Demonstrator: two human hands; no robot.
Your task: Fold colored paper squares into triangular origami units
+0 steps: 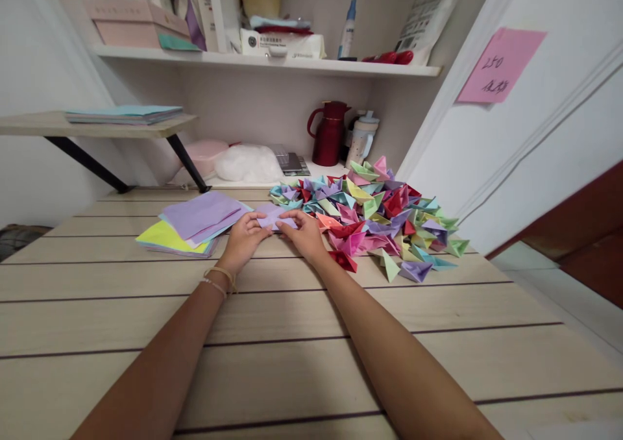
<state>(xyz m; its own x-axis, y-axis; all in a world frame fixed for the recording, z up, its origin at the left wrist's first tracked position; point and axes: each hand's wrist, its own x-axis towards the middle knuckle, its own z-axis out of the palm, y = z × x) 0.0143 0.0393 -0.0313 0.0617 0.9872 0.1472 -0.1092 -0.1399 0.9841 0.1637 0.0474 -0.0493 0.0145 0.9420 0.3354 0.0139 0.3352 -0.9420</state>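
Observation:
Between my two hands is a piece of purple folding paper (275, 214), partly folded, just above the table or resting on it; I cannot tell which. My left hand (244, 237) pinches its left side with thumb and fingers. On the right side, my right hand (302, 233) grips it the same way, thumb on top. Left of my left hand lies a stack of coloured paper sheets (202, 214), purple on top and yellow below. Close by my right hand spreads a large heap of folded paper boats (374, 216) in many colours.
The slatted wooden table (272, 342) reaches back to a white shelf (272, 67). A dark red jug (329, 135) and a pale cup (361, 138) stand behind the boats. At left, a small raised shelf (29, 123) bears more paper sheets (124, 114). A pink note (503, 63) hangs at right.

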